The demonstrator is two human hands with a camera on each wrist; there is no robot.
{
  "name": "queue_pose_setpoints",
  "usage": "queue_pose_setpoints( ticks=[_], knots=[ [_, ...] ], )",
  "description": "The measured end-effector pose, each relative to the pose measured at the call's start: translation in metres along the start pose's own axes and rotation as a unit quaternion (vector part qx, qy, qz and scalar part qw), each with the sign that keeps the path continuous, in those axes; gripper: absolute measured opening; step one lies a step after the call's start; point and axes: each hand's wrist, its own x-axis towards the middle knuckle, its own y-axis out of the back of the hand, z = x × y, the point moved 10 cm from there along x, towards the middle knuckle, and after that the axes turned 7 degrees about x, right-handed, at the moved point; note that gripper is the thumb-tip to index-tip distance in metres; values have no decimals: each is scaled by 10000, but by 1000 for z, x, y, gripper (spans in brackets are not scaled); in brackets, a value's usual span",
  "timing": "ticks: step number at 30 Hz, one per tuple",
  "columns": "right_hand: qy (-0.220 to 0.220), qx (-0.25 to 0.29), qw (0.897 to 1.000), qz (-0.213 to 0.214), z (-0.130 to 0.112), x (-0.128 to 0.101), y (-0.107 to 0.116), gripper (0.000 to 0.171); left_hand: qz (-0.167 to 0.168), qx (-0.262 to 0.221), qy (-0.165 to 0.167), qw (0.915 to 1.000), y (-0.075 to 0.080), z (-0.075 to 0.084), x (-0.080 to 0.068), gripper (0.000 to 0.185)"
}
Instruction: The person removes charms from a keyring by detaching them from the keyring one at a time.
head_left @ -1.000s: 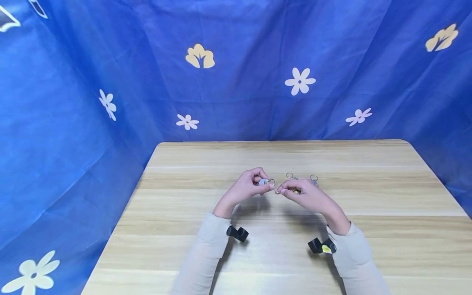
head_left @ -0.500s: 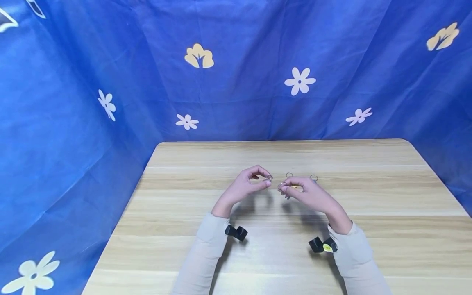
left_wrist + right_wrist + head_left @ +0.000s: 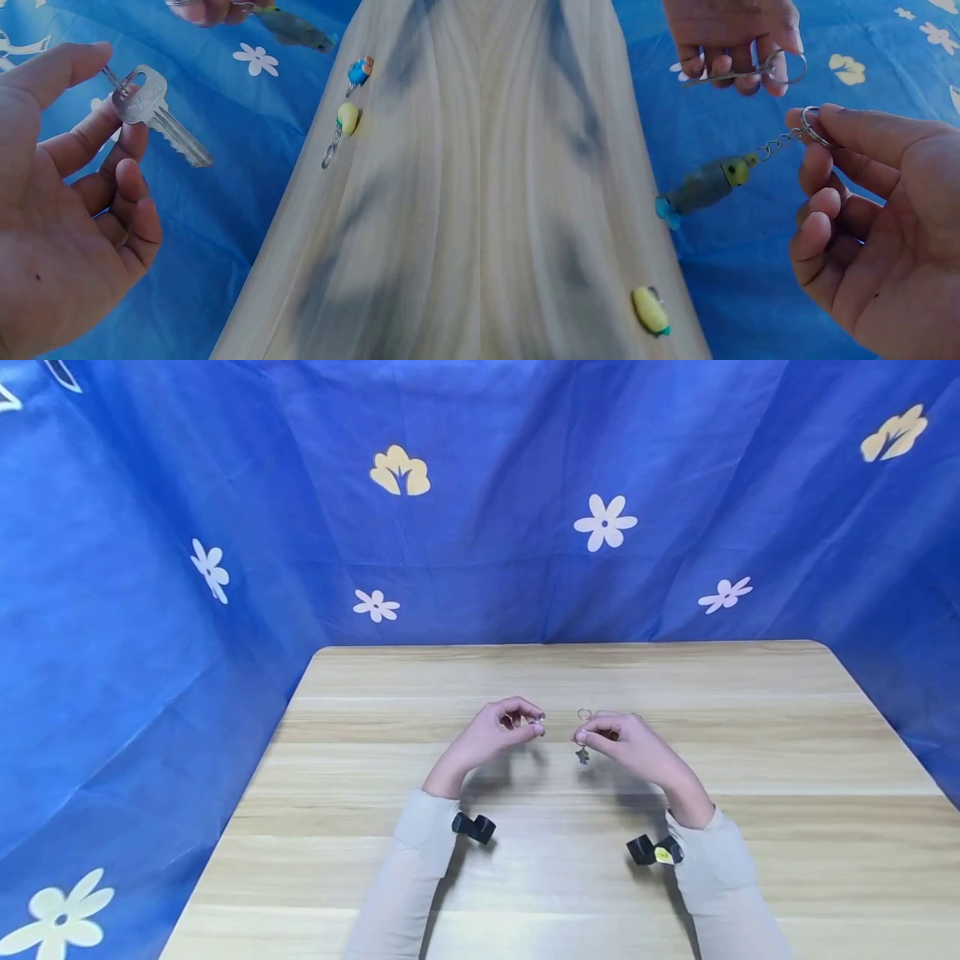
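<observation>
My left hand (image 3: 534,722) hovers over the middle of the wooden table (image 3: 525,877), pinching a silver key (image 3: 154,112) by its head between thumb and forefinger. A thin metal ring (image 3: 784,67) hangs on that key. Just to its right, my right hand (image 3: 581,732) pinches the small ring (image 3: 814,124) of a keychain. Its short chain carries a grey-green fish charm (image 3: 705,187), seen as a small dark shape (image 3: 582,754) below my fingers in the head view. The two hands are apart, with a narrow gap between them.
Two more keychains lie on the table beyond my hands: a yellow charm (image 3: 346,118) with a ring and a blue-and-orange one (image 3: 360,71). Blue flowered cloth (image 3: 480,527) hangs behind and beside the table. Black wrist cameras (image 3: 472,827) sit on both sleeves.
My hands were joined at the ring a second ago and have drawn apart. The fish keychain now hangs from my right hand alone, and the key stays in my left.
</observation>
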Motion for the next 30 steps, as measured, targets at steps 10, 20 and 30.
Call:
queue_pose_setpoints(
  ticks=[10,20,30],
  knots=[
    [-396,315,9986,136,28,11,-3,24,-306,26,310,9990,-8,-17,7,30],
    [-755,-106,9970,-111,45,40,-11,28,-876,319,465,9946,-20,-37,21,28],
    [-981,-575,9920,-542,61,70,-19,24,-1048,657,887,9884,-22,-62,30,28]
  ],
)
